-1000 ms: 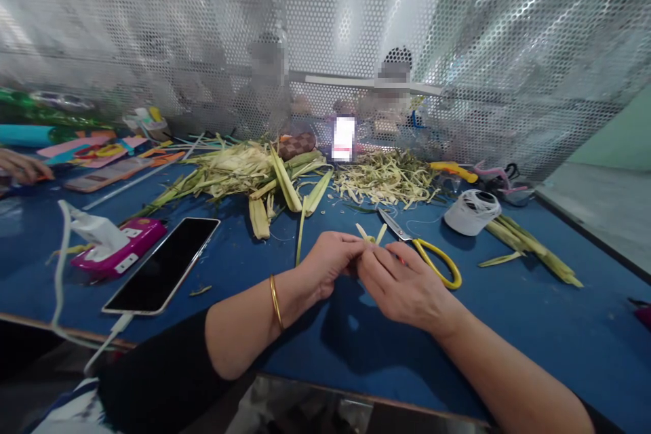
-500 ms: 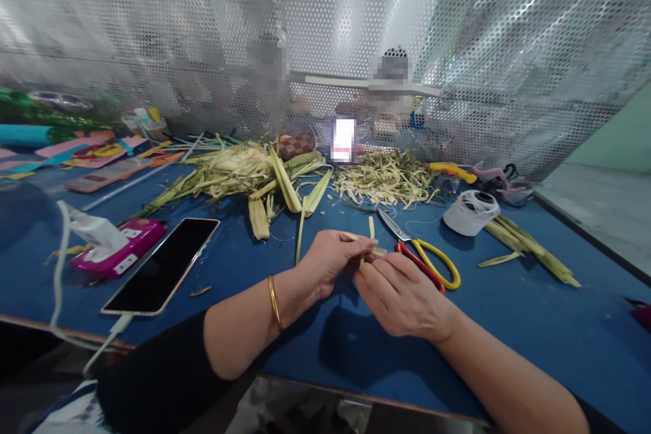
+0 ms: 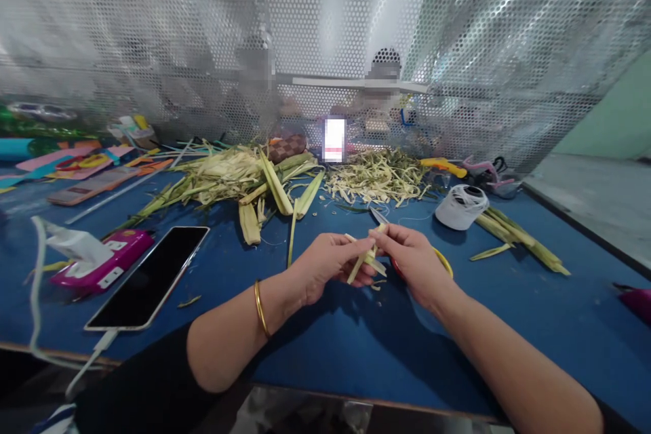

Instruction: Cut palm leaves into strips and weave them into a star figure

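Note:
Pale green leaf strips (image 3: 359, 267), crossed over one another, are pinched between the fingertips of both hands above the blue table. My left hand (image 3: 330, 261) grips them from the left, thumb on top, a gold bangle on its wrist. My right hand (image 3: 411, 259) pinches the upper end of the strips from the right. Behind and partly under the right hand lie scissors (image 3: 444, 262) with red and yellow handles; the hand hides most of them. A small cut scrap (image 3: 377, 284) lies on the table just below the strips.
Piles of long leaves (image 3: 228, 176) and shredded bits (image 3: 379, 176) lie along the perforated screen (image 3: 305, 27). A white thread spool (image 3: 460, 207) and a leaf bundle (image 3: 523, 241) are at right. A phone (image 3: 150, 278) and a magenta power strip (image 3: 104, 264) with cables are at left.
My right hand has turned and risen, its fingers now at the strips' upper end, covering more of the scissors. The crossed strips show more plainly. The whole view has shifted slightly.

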### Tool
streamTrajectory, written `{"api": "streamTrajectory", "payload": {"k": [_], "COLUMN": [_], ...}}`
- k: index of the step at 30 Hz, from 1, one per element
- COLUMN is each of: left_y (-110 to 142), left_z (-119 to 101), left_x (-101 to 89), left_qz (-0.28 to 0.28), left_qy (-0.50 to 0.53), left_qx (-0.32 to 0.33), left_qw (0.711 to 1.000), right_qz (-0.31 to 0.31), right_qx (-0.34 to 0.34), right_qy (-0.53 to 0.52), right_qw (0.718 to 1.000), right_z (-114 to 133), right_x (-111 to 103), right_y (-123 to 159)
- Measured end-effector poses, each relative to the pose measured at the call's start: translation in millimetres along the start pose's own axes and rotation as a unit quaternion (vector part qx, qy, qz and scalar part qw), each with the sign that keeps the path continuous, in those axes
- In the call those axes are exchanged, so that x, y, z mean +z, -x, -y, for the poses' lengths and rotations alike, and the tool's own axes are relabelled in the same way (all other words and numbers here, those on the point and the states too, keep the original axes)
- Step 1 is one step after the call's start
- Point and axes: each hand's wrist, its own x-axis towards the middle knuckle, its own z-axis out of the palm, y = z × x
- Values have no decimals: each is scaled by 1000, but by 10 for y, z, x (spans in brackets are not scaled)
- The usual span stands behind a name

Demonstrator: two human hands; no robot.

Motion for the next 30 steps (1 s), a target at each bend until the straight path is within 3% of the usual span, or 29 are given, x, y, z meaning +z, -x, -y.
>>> {"api": "streamTrajectory", "payload": {"k": [6,11,17,20,22,30], "left_y": [-39,-47,2,8,11,-15], "left_z": [31,20,14,28,32,62], "left_x": [43,40,40,50,57,39], "left_qz": [-37,-29,-9,13,19,51], "left_qy": [-27,-62,-118,-142,-150,-176], "left_qx": [14,22,15,17,17,64], "left_qw": [999,997,993,990,988,981], "right_qz": [-77,-117,-21,46,55,-62], "right_qx": [-43,-74,-168,-144,-117,-105], "right_qy": [22,85,201,188,163,123], "right_qw": [996,987,965,970,978,985], "right_z": [-58,-80,53,98,101,-18], "right_x": [51,42,-52,-56,-38,70], "right_y": [14,6,12,28,42,42]}}
